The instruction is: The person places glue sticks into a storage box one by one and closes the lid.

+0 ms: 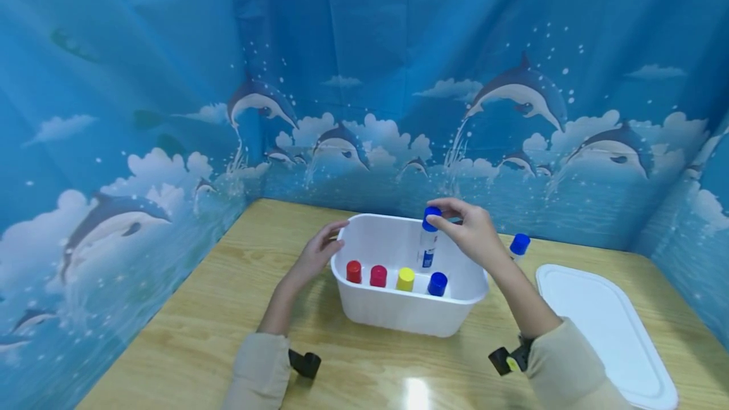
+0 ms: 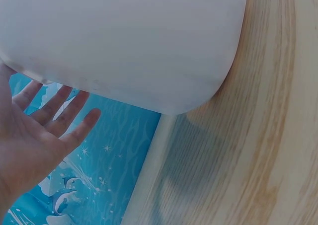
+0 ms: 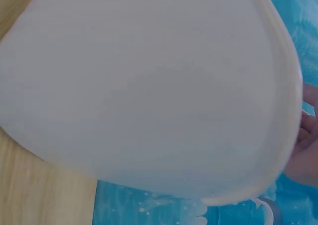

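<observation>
A white plastic bin (image 1: 398,312) stands on the wooden table. Inside, along its near wall, is a row of capped sticks: a red-capped one (image 1: 354,272), a crimson-capped one (image 1: 378,276), a yellow-capped one (image 1: 405,279) and a blue-capped one (image 1: 437,284). My right hand (image 1: 468,233) pinches the blue cap of a clear glue stick (image 1: 427,247) with a blue label, holding it upright within the bin toward the far wall. At the bin's left end, my left hand (image 1: 319,252) is beside the rim with fingers extended; its spread fingers (image 2: 64,111) show past the bin wall in the left wrist view.
Behind my right forearm stands another blue-capped stick (image 1: 520,244), mostly hidden. A white lid (image 1: 604,328) lies flat at the right of the table. A dolphin-print curtain (image 1: 364,81) hangs around the table's back and sides.
</observation>
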### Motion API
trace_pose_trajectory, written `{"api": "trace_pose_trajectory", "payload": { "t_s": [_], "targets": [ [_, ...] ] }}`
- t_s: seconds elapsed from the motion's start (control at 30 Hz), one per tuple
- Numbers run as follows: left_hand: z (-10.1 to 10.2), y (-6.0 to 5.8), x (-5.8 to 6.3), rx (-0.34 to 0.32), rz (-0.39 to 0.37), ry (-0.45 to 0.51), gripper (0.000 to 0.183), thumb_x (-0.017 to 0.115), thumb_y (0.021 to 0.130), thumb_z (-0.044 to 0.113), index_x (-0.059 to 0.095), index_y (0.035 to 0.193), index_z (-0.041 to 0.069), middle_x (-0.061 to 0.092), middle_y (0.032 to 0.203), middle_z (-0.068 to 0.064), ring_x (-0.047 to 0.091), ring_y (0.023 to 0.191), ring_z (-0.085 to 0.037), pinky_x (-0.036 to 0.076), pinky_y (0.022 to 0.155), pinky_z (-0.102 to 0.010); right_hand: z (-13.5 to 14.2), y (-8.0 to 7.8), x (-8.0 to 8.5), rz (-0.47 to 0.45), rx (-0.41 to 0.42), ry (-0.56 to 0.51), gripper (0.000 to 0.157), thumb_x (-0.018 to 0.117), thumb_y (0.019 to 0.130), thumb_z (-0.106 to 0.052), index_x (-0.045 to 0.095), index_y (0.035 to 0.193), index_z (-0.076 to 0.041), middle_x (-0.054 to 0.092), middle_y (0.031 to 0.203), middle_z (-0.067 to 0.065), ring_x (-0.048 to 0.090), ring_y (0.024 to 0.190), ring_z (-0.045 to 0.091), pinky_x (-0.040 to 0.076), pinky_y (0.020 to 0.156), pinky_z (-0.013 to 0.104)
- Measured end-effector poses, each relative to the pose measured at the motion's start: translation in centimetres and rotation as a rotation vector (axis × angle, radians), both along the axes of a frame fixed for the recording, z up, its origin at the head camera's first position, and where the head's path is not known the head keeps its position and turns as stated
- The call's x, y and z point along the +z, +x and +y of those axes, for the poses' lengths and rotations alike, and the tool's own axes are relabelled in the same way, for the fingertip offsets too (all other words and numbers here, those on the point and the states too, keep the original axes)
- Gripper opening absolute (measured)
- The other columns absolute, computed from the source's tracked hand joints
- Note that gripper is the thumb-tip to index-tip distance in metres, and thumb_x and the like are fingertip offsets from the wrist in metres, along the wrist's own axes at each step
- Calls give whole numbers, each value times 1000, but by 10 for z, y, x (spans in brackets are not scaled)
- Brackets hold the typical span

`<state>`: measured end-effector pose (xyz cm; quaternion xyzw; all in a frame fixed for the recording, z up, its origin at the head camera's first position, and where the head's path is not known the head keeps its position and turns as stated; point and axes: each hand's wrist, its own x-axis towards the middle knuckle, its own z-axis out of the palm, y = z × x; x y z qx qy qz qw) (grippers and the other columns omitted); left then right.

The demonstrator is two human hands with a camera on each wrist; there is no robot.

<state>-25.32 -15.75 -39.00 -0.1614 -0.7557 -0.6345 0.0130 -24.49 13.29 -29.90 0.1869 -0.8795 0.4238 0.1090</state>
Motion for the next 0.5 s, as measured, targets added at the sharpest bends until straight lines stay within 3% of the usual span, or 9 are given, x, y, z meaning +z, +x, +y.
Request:
{"api": "trace_pose_trajectory", "payload": {
  "t_s": [0.1,0.5],
  "targets": [
    [-1,-3,-5,3,12,4,43,50,95,17,41,136,6,41,135,-18,43,119,-35,41,94,-43,-7,-1,-5,-16,15,0,42,61,87,-36,60,117,-7,64,100,10,60,94,26,52,77,39],
    [-1,-2,-5,-2,31,4,42,49,95,14,41,135,5,41,134,-20,44,118,-36,41,94,-43,-24,-6,-16,-90,78,-11,33,64,88,-23,61,116,-7,63,105,9,60,96,25,53,76,36]
  ]
}}
